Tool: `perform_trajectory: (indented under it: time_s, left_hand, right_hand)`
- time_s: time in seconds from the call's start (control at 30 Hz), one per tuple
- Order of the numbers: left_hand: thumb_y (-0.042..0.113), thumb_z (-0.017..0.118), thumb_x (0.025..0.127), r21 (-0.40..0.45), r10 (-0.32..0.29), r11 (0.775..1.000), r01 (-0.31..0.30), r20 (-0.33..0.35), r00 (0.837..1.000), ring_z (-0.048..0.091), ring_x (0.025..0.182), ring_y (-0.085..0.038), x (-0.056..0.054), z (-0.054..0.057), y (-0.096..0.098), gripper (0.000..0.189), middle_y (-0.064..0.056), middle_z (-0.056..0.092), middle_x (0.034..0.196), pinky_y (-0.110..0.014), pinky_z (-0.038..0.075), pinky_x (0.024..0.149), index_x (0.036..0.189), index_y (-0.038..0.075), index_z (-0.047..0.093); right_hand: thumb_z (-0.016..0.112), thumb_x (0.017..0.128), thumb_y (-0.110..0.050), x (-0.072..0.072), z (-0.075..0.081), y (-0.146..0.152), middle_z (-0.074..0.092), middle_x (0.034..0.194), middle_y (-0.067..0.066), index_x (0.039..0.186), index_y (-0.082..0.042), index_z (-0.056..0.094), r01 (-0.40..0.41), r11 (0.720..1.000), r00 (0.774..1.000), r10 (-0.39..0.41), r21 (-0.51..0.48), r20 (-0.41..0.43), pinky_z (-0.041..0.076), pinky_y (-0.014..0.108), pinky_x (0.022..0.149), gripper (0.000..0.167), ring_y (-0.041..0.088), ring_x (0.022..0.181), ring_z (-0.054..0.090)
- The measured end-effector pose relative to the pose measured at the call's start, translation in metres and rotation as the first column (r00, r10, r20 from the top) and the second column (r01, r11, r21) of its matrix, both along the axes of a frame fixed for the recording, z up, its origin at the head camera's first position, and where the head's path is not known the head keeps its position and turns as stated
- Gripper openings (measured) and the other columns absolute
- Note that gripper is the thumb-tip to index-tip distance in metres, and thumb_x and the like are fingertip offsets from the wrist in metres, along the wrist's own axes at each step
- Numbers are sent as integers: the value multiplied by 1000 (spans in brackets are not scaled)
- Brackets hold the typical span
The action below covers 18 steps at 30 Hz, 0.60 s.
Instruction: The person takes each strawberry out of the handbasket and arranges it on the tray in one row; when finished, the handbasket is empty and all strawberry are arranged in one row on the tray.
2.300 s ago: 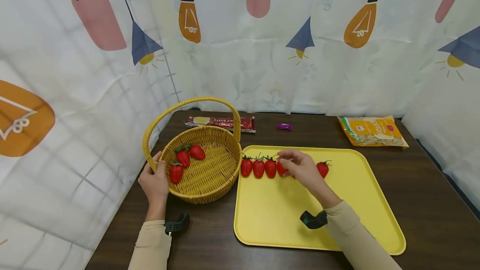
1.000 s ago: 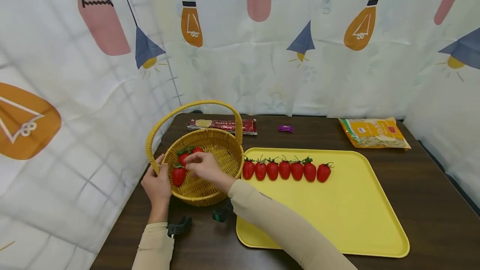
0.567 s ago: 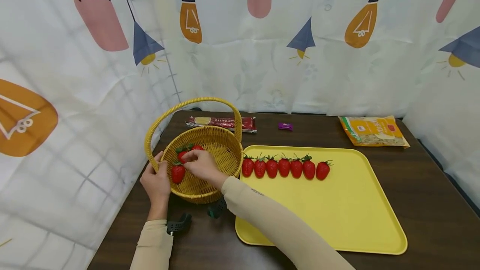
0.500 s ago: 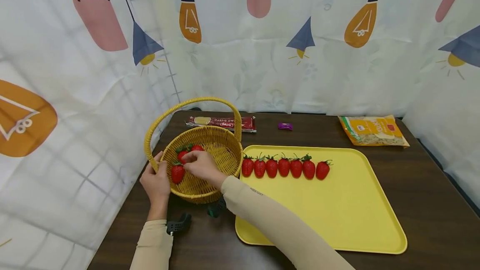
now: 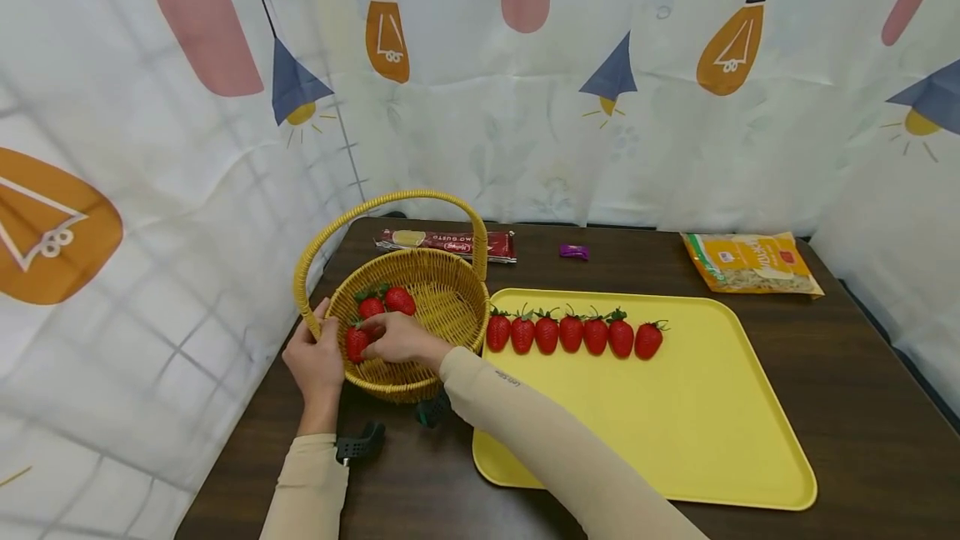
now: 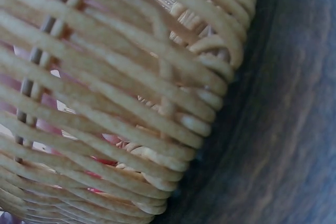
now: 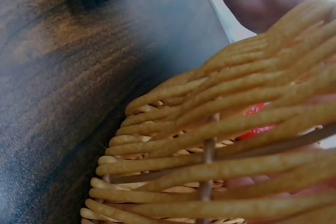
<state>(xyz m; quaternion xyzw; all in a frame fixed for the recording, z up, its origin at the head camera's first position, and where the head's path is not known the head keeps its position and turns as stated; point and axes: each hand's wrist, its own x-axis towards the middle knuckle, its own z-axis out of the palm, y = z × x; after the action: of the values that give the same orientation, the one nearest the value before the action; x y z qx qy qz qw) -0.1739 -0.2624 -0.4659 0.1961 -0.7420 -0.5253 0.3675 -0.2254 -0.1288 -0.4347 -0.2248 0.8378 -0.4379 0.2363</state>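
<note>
A yellow wicker basket (image 5: 450, 307) with a tall arched handle stands at the left of the table. My left hand (image 5: 315, 358) grips its left side where the handle meets the rim. Inside the basket are a front strawberry (image 5: 356, 345) and two others behind it, a middle strawberry (image 5: 371, 307) and a rear strawberry (image 5: 400, 300). My right hand (image 5: 401, 340) reaches in over the rim, thumb and fingers pinching the front strawberry. In both wrist views, the woven wall of the basket (image 6: 105, 77) (image 7: 173, 124) fills much of the picture, with bits of red behind it.
Right of the basket lies a yellow tray (image 5: 660, 423) with a row of several strawberries (image 5: 572, 333) near its far edge. Behind stand a red biscuit packet (image 5: 498, 247), a small purple sweet (image 5: 573, 252) and a yellow food bag (image 5: 753, 263). A patterned curtain (image 5: 480, 132) surrounds the table.
From above the tray, my right hand has gone left into the basket, then shifted slightly toward me onto the front strawberry, uncovering the rear one. My left hand keeps its grip.
</note>
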Motion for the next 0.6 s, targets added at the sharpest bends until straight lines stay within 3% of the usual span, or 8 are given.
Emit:
perform_trajectory:
  time_s: [0.3, 0.43, 0.53, 0.6]
  left_hand:
    - [16, 60, 93, 1, 1, 1000, -1, 2, 1000, 27, 48, -9, 0, 0, -1, 31, -3, 52, 56, -23, 28, 48, 121, 21, 72]
    - [17, 59, 94, 7, -5, 1000, 5, 10, 1000, 26, 48, -10, 0, 0, 0, 31, 2, 48, 55, -23, 27, 48, 122, 22, 71]
    - [18, 58, 95, 6, -7, 1000, 7, 13, 1000, 27, 50, -11, 0, 0, 0, 31, -5, 52, 58, -23, 28, 48, 123, 21, 71]
    - [19, 58, 95, 8, -10, 1000, 10, 16, 1000, 36, 55, -9, 0, 0, 0, 31, -11, 60, 68, -22, 30, 51, 124, 20, 70]
  right_hand:
    - [77, 81, -16, -3, 1, 0, 61, 127, 4, 141, -15, 53, -113, 994, 994, 112, -7, -11, 49, 26, 83, 65, 15, 109, 58]
    - [75, 82, -8, -2, 1, 1, 64, 119, 4, 139, -14, 55, -190, 982, 982, 190, -13, 12, 51, 25, 76, 61, 14, 98, 61]
    - [73, 84, -6, -2, 0, 2, 66, 111, 3, 135, -13, 59, -211, 977, 977, 212, -29, 36, 52, 25, 71, 53, 13, 85, 62]
    - [72, 85, -6, -1, 0, 2, 68, 107, 2, 131, -11, 62, -213, 976, 976, 214, -34, 45, 52, 24, 69, 47, 12, 82, 62]
